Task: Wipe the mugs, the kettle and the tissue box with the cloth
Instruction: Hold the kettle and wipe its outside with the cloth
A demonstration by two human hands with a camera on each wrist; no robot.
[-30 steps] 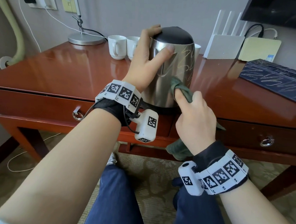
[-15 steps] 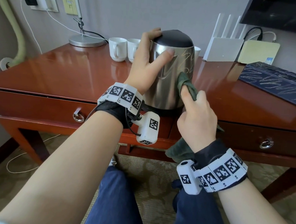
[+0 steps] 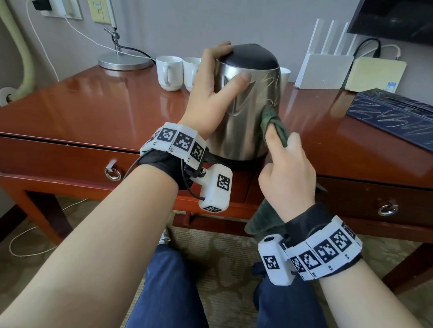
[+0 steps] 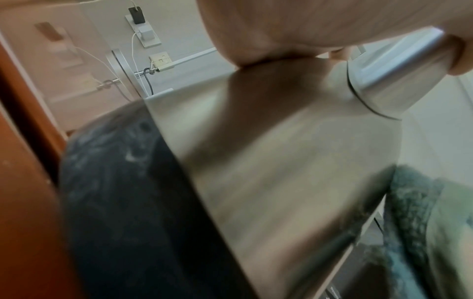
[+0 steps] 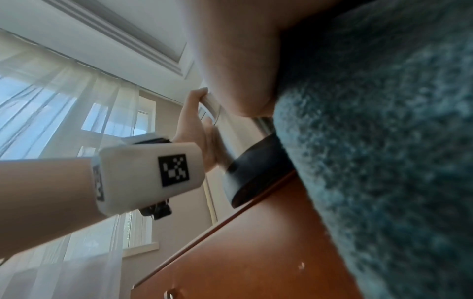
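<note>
Kettle (image 3: 244, 109) upright on black base at front edge of wooden desk (image 3: 87, 110). Left hand (image 3: 212, 87) on kettle's left side: fingers spread over dark lid, thumb flat on steel wall, steadying. Right hand (image 3: 285, 178) just right of kettle, gripping green cloth (image 3: 271, 121), forefinger pressing it against lower right wall; rest of cloth hanging below wrist. Scribble marks on steel just above cloth. Mugs (image 3: 169, 72) behind kettle, to its left. Tissue box (image 3: 403, 119) well right of kettle, scribbled too.
</note>
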